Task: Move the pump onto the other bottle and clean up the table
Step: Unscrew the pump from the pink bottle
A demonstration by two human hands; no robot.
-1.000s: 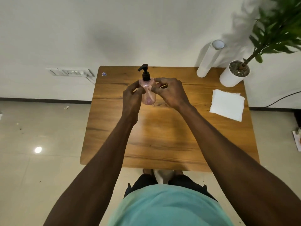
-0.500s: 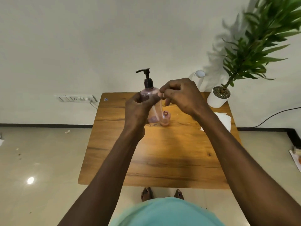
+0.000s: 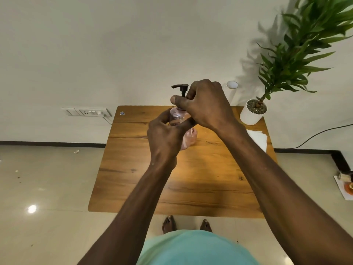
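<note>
A clear pink-tinted bottle (image 3: 176, 116) is held upright above the wooden counter (image 3: 191, 178), its body mostly hidden by the left hand (image 3: 164, 138) wrapped around it. A black pump (image 3: 181, 89) stands on its neck with the spout pointing left, and the right hand (image 3: 205, 104) pinches the collar just under the pump head. A second pinkish bottle (image 3: 190, 139) shows low behind the left hand, on or near the counter.

Two hands (image 3: 166, 138), one pump (image 3: 180, 88), one bottle (image 3: 176, 117).
</note>
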